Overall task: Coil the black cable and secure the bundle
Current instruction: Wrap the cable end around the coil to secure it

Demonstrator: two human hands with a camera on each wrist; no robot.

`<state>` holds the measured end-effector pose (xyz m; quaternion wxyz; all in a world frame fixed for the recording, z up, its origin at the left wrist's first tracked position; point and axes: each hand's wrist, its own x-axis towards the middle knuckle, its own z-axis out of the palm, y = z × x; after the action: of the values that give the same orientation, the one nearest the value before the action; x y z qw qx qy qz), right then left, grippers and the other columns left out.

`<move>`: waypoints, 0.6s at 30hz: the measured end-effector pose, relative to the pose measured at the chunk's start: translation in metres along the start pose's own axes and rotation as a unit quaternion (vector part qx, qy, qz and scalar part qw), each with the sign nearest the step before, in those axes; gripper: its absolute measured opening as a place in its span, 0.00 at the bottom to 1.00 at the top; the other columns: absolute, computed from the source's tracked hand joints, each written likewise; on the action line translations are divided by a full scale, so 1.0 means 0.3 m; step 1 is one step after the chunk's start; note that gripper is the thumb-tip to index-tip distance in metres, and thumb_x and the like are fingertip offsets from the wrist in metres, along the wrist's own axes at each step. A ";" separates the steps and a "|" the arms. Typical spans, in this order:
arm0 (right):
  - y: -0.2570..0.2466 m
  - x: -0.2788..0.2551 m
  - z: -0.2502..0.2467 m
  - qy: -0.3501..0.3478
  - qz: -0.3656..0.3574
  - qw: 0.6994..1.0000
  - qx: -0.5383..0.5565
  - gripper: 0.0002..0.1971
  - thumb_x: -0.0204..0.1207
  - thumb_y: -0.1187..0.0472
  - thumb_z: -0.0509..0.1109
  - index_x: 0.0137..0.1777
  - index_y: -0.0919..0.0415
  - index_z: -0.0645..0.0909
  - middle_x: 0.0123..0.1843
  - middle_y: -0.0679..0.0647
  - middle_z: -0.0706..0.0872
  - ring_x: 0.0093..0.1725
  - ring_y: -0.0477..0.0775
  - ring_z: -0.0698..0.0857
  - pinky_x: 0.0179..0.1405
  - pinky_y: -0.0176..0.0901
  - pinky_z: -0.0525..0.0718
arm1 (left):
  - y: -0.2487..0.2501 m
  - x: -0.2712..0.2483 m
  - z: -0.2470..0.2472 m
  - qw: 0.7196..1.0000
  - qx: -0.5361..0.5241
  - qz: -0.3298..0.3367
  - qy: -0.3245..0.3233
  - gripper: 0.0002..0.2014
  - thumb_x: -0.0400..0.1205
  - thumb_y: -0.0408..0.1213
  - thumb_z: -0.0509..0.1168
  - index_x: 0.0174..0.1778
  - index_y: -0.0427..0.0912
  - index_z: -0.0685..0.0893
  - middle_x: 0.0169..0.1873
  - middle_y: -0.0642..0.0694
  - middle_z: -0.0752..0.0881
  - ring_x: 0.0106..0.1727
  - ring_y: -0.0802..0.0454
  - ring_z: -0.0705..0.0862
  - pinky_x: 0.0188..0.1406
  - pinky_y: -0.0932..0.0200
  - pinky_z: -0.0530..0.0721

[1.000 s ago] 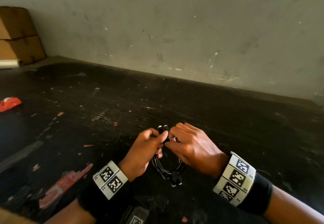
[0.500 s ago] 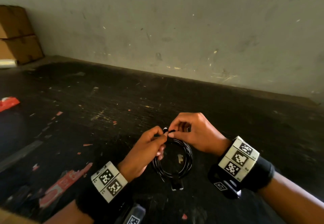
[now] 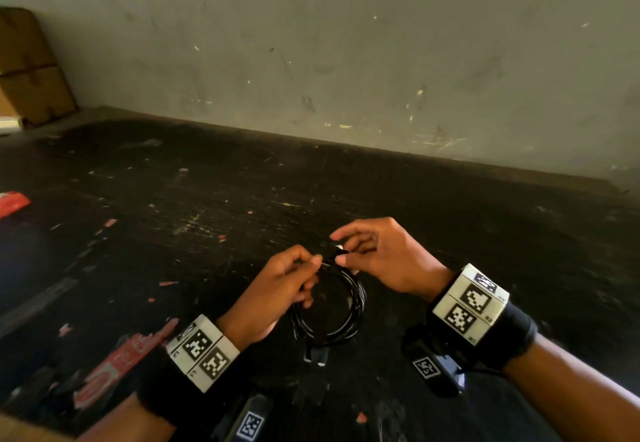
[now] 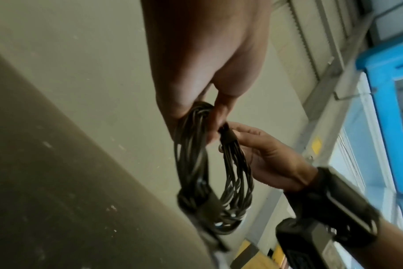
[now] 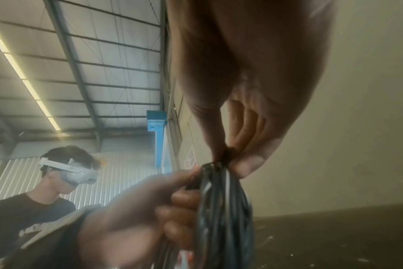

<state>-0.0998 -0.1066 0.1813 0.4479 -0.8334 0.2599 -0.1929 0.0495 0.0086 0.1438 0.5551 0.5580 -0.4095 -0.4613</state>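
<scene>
The black cable (image 3: 353,306) hangs as a round coil of several loops between my hands above the dark table (image 3: 485,233). My left hand (image 3: 277,289) grips the coil's top left part, fingers curled round the strands (image 4: 191,138). My right hand (image 3: 374,254) pinches a short black strap (image 3: 341,253) at the coil's top between thumb and fingers, seen close in the right wrist view as the strap (image 5: 228,152) above the cable strands (image 5: 221,200). A black plug (image 3: 317,355) dangles from the bottom of the coil.
Red wrapper scraps (image 3: 117,365) lie on the table at the near left, and another red piece (image 3: 12,202) at the far left edge. Cardboard boxes (image 3: 31,71) stand at the back left against the grey wall (image 3: 346,43).
My right hand has lifted and drawn to the right, pulling the strap end away from the coil top. The coil has opened into a wider ring. My left hand keeps its grip.
</scene>
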 end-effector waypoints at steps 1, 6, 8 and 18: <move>0.010 -0.004 0.003 -0.004 0.004 1.000 -0.003 0.13 0.71 0.68 0.75 0.55 0.58 0.84 0.43 0.57 0.89 0.40 0.50 0.90 0.42 0.37 0.89 | -0.002 0.001 0.002 1.000 0.027 0.009 -0.006 0.08 0.84 0.35 0.60 0.40 0.39 0.77 0.26 0.48 0.72 0.23 0.61 0.70 0.25 0.64 0.73; 0.046 -0.022 0.023 0.032 0.023 0.998 0.042 0.06 0.72 0.69 0.74 0.47 0.61 0.87 0.43 0.60 0.91 0.42 0.57 0.90 0.45 0.46 0.90 | 0.001 0.019 -0.012 0.994 0.100 0.021 -0.030 0.07 0.84 0.36 0.61 0.43 0.37 0.80 0.28 0.46 0.78 0.27 0.58 0.76 0.28 0.64 0.77; 0.055 -0.025 0.019 0.067 0.040 0.995 0.063 0.06 0.72 0.70 0.74 0.48 0.65 0.87 0.45 0.62 0.91 0.42 0.58 0.90 0.44 0.45 0.90 | -0.017 0.020 -0.013 0.998 0.058 0.000 -0.012 0.09 0.83 0.39 0.63 0.50 0.37 0.83 0.35 0.41 0.86 0.35 0.52 0.85 0.38 0.59 0.85; 0.260 -0.143 -0.010 0.167 0.203 0.943 0.204 0.06 0.73 0.73 0.71 0.48 0.66 0.86 0.43 0.62 0.91 0.39 0.52 0.91 0.38 0.39 0.89 | -0.206 0.018 -0.022 0.994 -0.038 -0.104 -0.004 0.09 0.77 0.28 0.69 0.52 0.35 0.88 0.46 0.41 0.93 0.49 0.51 0.91 0.44 0.61 0.88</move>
<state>-0.1556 -0.1186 0.1131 0.5885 -0.6095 0.4492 -0.2835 0.0538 0.0079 0.0814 0.5231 0.5741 -0.3340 -0.5341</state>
